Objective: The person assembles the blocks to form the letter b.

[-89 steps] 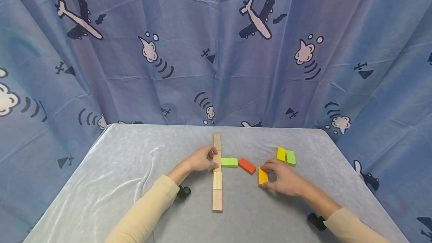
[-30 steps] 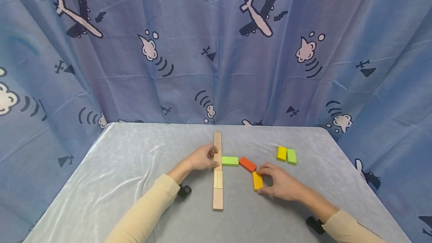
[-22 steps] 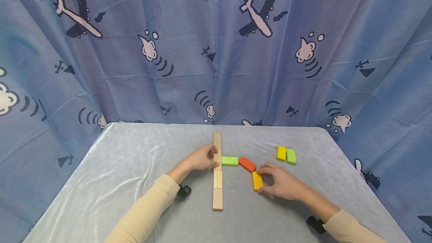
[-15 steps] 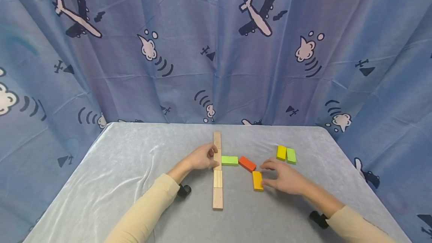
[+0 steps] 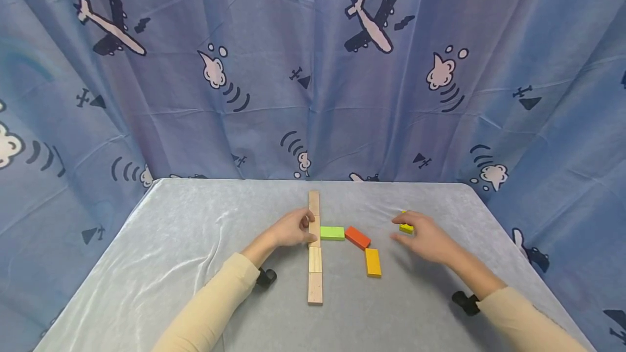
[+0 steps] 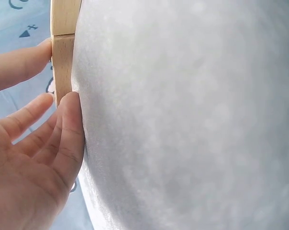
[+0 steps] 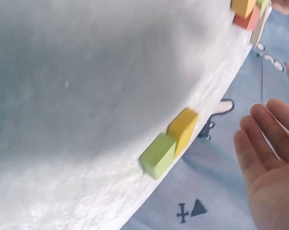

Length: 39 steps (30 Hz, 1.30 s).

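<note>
Plain wooden blocks (image 5: pixel 315 259) lie end to end in a straight row on the table. The fingertips and thumb of my left hand (image 5: pixel 290 228) touch the row's left side; the left wrist view shows these fingers nearly straight along a wooden block (image 6: pixel 63 62). Rightward from the row come a green block (image 5: pixel 332 233), a red block (image 5: pixel 357 238) and an orange-yellow block (image 5: pixel 373 263). My right hand (image 5: pixel 426 238), fingers spread and holding nothing, hovers by a yellow block (image 5: pixel 406 228), partly covering it. Beside that, a second green block (image 7: pixel 159 155) shows only in the right wrist view.
A pale grey cloth (image 5: pixel 195 221) with wrinkles at the left covers the table. Behind it hangs a blue curtain (image 5: pixel 264 124) printed with planes and clouds. Black wrist cameras (image 5: pixel 266 277) sit on both wrists.
My right hand slid the orange-yellow block left and nearer to the red one, let go, then moved up and right to the yellow block. My left hand has stayed in place.
</note>
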Available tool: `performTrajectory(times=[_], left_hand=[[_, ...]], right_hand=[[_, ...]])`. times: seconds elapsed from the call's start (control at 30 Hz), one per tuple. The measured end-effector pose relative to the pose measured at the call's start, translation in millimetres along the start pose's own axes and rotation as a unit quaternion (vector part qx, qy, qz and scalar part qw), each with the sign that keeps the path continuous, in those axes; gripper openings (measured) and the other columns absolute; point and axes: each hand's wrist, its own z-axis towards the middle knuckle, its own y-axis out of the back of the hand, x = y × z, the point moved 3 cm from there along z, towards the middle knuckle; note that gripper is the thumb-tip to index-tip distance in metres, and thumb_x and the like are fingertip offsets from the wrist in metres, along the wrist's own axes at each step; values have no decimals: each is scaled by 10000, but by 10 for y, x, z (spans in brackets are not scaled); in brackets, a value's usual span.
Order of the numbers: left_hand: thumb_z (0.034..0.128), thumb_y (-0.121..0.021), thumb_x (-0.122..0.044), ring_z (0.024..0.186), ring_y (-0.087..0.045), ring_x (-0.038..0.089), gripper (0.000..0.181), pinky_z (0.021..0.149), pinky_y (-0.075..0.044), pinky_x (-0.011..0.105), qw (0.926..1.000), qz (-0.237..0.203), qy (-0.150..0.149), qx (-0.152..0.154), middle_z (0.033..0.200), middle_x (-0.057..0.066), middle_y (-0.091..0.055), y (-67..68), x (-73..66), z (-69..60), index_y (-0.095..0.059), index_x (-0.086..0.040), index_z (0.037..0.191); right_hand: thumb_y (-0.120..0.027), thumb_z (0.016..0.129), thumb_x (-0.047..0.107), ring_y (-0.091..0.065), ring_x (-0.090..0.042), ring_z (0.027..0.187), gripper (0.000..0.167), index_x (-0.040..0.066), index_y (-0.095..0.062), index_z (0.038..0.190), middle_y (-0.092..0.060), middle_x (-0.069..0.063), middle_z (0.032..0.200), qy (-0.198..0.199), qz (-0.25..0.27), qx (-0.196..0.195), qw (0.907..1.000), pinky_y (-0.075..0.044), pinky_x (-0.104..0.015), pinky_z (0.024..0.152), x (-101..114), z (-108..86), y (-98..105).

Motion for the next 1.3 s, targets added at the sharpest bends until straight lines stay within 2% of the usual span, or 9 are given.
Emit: performTrajectory(times=[0.2,0.53,0.87,1.1,1.3], left_hand=[[849,-821,-170,885,-551,188,421,770,-487,365,10000,-39,-1,-7,1035,85,-591,10,-9,-10,-603,-41,1186],[850,-820,-173,884,-552,187,423,771,-488,358,10000,-16,14,-5,1032,81,-589,6,6,-5,-603,-44,1190],[856,-821,-192,892,-561,184,421,780,-496,362,10000,-27,81,8,1044,67,-587,-1,18,11,-603,-68,1194],[853,-821,-180,890,-564,189,422,779,-496,364,10000,-71,67,10,1046,76,-588,1,6,3,-602,-59,1193],[851,-823,-172,885,-560,185,420,775,-495,365,10000,-67,57,-2,1039,78,-588,3,5,-2,-602,-52,1187]], right_hand=[[-705,958,188,-555,-465,1198,380,-68,-655,1234,-640,-245,1244,-78,-8,-302,9995,-401,-632,1022,-168,58,61],[-725,946,246,-491,-503,1258,474,-86,-630,1271,-594,-295,1309,-497,-14,-220,9985,-359,-656,1045,-496,204,42],[-761,914,292,-560,-477,1168,569,-122,-608,1273,-597,-313,1277,-664,100,-132,9977,-441,-613,985,-806,296,-20],[-818,846,279,-549,-483,1170,613,-127,-614,1257,-583,-324,1284,-592,-9,-3,9982,-426,-619,998,-856,304,-73],[-831,832,276,-553,-466,1170,611,-108,-627,1261,-589,-298,1283,-611,-101,6,9981,-426,-611,1005,-872,333,-112]])
